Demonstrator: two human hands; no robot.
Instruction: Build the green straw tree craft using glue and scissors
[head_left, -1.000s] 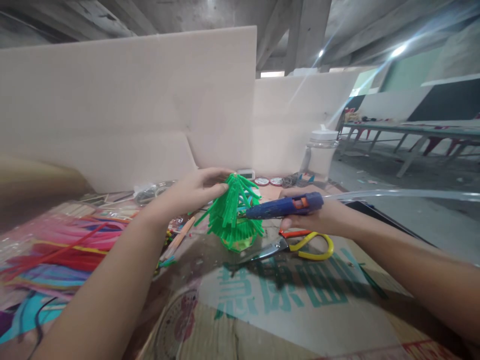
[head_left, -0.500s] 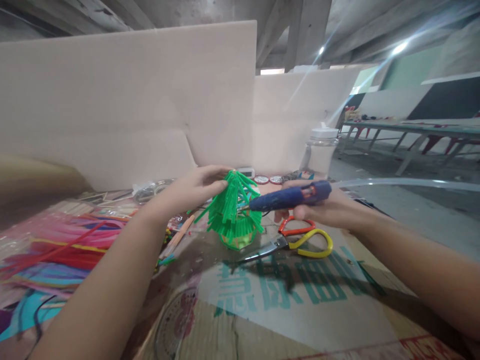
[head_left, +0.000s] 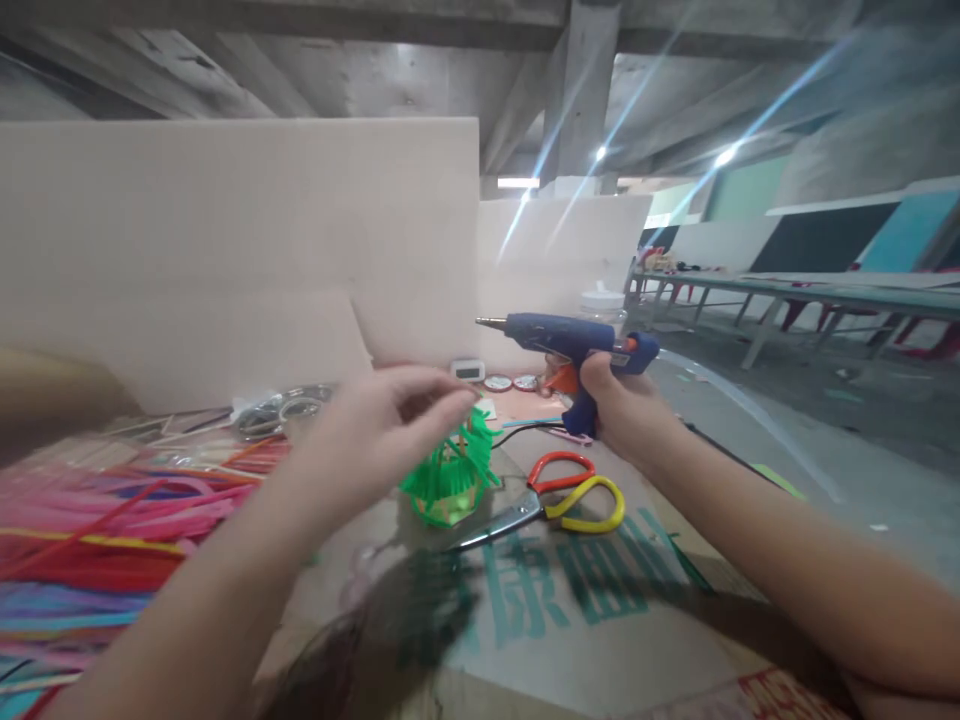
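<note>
My left hand (head_left: 390,420) hovers over a small green tree made of pipe-cleaner pieces (head_left: 446,480), fingers curled and pinched at its top; the tip is hidden behind them. My right hand (head_left: 626,410) grips a blue glue gun (head_left: 566,335) by its handle, upright, nozzle pointing left and lifted clear of the tree. A clear tube or glue stick (head_left: 742,400) trails from the gun's back toward the right. The tree stands on a cardboard sheet with teal printing (head_left: 570,600).
Scissors with red and yellow handles (head_left: 562,495) lie right of the tree. A heap of coloured pipe cleaners (head_left: 97,520) fills the left. White boards (head_left: 240,240) wall off the back. Tape rolls (head_left: 281,412), small round lids (head_left: 510,382) and a plastic jar (head_left: 600,303) sit behind.
The glue gun has lifted away from the tree's side and turned upright, nozzle now above it. My left hand stays at the treetop. The camera has tipped upward.
</note>
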